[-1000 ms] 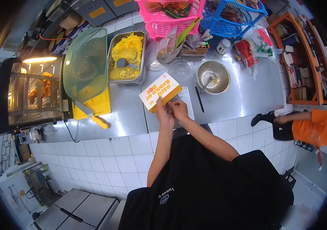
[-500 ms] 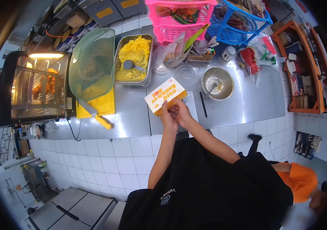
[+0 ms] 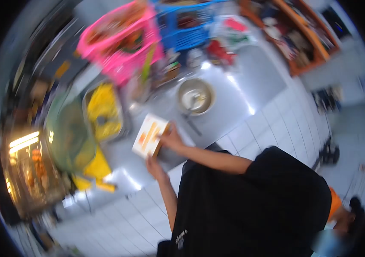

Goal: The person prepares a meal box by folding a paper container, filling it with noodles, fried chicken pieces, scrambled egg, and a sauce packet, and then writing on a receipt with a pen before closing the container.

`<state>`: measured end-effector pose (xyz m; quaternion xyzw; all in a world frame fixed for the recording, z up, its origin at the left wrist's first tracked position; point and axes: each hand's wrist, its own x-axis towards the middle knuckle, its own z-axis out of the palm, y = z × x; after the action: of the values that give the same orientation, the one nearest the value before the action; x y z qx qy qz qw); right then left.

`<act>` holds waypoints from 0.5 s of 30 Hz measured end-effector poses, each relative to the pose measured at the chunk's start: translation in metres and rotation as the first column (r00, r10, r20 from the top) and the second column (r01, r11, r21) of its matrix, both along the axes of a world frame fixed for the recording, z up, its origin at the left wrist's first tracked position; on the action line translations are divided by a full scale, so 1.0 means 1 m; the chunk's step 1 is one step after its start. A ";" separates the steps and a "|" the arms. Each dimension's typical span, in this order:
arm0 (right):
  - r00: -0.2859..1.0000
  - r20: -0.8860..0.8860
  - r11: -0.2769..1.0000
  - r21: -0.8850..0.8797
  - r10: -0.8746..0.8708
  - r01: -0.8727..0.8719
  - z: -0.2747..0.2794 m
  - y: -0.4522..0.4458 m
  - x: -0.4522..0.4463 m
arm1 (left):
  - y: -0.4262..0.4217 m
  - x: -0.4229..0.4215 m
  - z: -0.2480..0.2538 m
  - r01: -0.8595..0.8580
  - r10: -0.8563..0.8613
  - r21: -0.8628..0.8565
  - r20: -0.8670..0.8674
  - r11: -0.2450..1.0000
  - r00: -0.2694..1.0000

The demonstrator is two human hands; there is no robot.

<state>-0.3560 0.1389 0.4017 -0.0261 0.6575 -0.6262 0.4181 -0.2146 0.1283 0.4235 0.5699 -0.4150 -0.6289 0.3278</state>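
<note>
A small white and orange cardboard food box [image 3: 150, 135] with printed lettering is held between both hands above the steel counter. My left hand [image 3: 156, 168] grips its lower corner. My right hand [image 3: 172, 139] is closed on its right side. Under and beside the right hand lies a sheet of paper [image 3: 186, 136], with a dark pen [image 3: 194, 127] nearby. Beyond them stands a steel bowl [image 3: 211, 95] with a utensil in it. To the left, a metal tray [image 3: 123, 124] holds yellow food [image 3: 102, 103] and a grey scoop [image 3: 101, 120]. Motion blurs the view.
Pink [image 3: 122, 64] and blue [image 3: 193, 39] baskets stand at the back. Leftward are a green translucent cover [image 3: 69, 128], a yellow cutting board [image 3: 99, 165], a yellow-handled knife [image 3: 106, 187] and a lit food warmer [image 3: 32, 171]. A person in orange [image 3: 334, 203] is at the lower right.
The camera view has swung and tilted, so the counter appears rotated. My hands have moved apart, from together at the box's front edge to separate sides, and the box has turned.
</note>
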 end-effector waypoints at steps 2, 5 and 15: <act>0.999 -0.034 1.000 0.027 -0.005 0.006 0.010 0.002 0.000 | 0.005 -0.005 -0.008 0.025 -0.015 -0.095 0.105 0.995 0.994; 0.968 -0.248 0.996 0.090 0.034 -0.012 -0.005 0.005 0.007 | -0.008 0.004 -0.014 0.092 -0.074 -0.138 0.131 0.986 0.989; 0.857 -0.312 0.893 0.329 0.410 -0.308 0.009 0.008 -0.003 | -0.044 0.030 -0.028 0.209 0.024 -0.371 0.535 0.905 0.845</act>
<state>-0.3586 0.1471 0.4108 -0.2113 0.7863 -0.4252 0.3953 -0.1846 0.0842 0.3955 0.6161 -0.6403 -0.3609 0.2830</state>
